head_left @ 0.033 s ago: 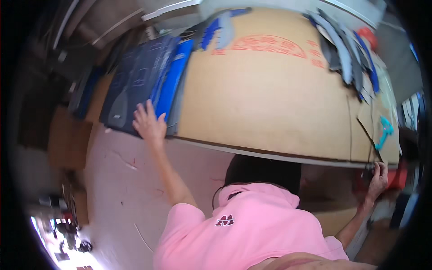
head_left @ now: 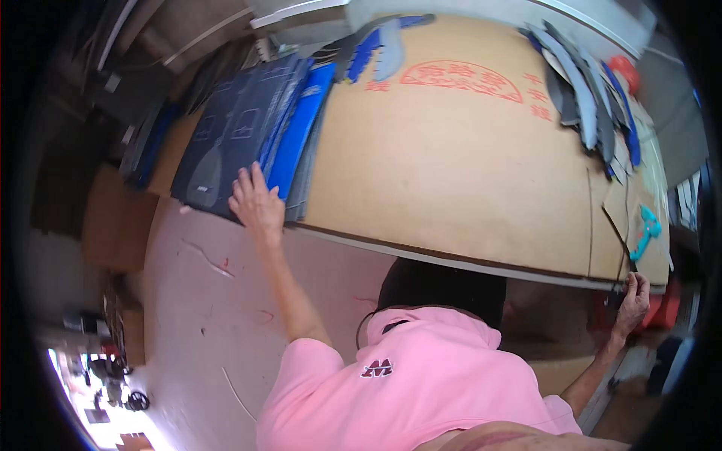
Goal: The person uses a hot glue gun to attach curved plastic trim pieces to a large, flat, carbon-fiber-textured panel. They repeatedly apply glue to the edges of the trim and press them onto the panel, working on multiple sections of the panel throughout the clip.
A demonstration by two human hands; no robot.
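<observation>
Dark navy sheets [head_left: 241,113] with faint outlined shapes and a grey curved patch lie stacked at the table's left side. My left hand [head_left: 258,204] rests on their near right corner, fingers stretched out. Close beside it, bright blue sheets [head_left: 301,135] show along the stack's right side. At the table's front right corner, my right hand [head_left: 634,302] has its thumb and fingers pinched together at the edge. A thin black strip [head_left: 619,234] runs down the cardboard to those fingertips; what they hold is too small to make out. Above that hand lies a turquoise-handled tool [head_left: 647,233].
A big cardboard sheet [head_left: 451,165] with red print covers the tabletop. Curved grey and blue cut pieces [head_left: 583,98] are piled at the far right, near a red round object [head_left: 624,74]. More toothed-edge pieces [head_left: 387,49] lie at the back. Thin scraps [head_left: 210,259] litter the floor.
The view has shifted slightly, moving the table a little right and down in the picture. Both hands stay at nearly the same places on the stack and the table edge.
</observation>
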